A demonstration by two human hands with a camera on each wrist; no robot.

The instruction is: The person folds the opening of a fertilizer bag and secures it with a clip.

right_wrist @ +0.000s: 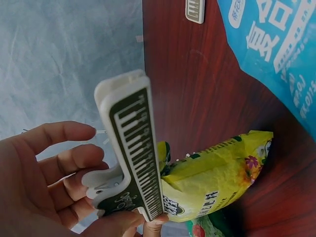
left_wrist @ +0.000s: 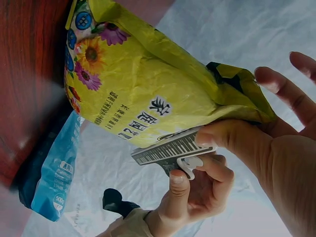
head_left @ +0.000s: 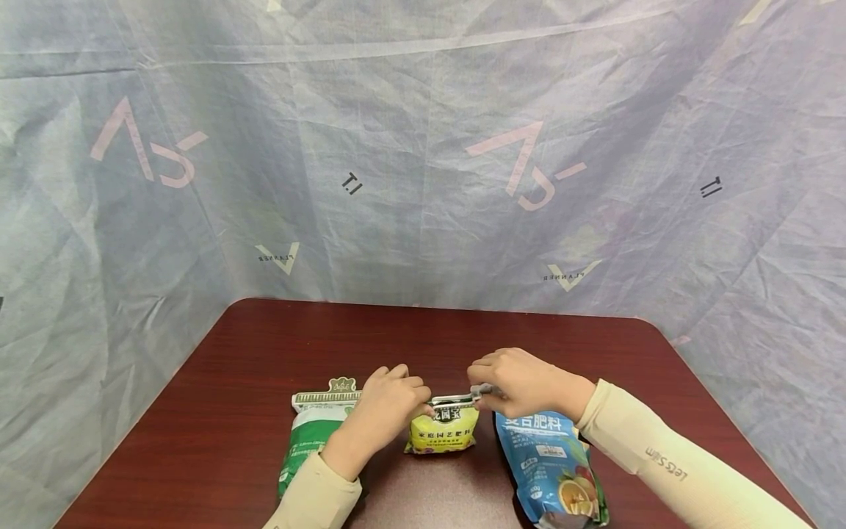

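In the head view a yellow fertilizer bag (head_left: 444,437) stands at the near middle of the table, between both hands. My left hand (head_left: 388,402) pinches its folded top edge, the thumb in front and the other fingers spread behind it in the left wrist view. A dark green and white bag clip (right_wrist: 136,153) with a piano-key print lies along that top edge. My right hand (head_left: 518,380) grips the clip's handle between thumb and fingers. The left thumb (left_wrist: 217,138) overlaps one end of the clip.
Left of the yellow bag lies a green and white bag (head_left: 311,433) with another clip (head_left: 327,397) across its top. A blue fertilizer bag (head_left: 545,463) lies to the right. Another piano-key clip (right_wrist: 195,10) shows near the blue bag. A grey cloth (head_left: 423,184) hangs behind the table (head_left: 218,397).
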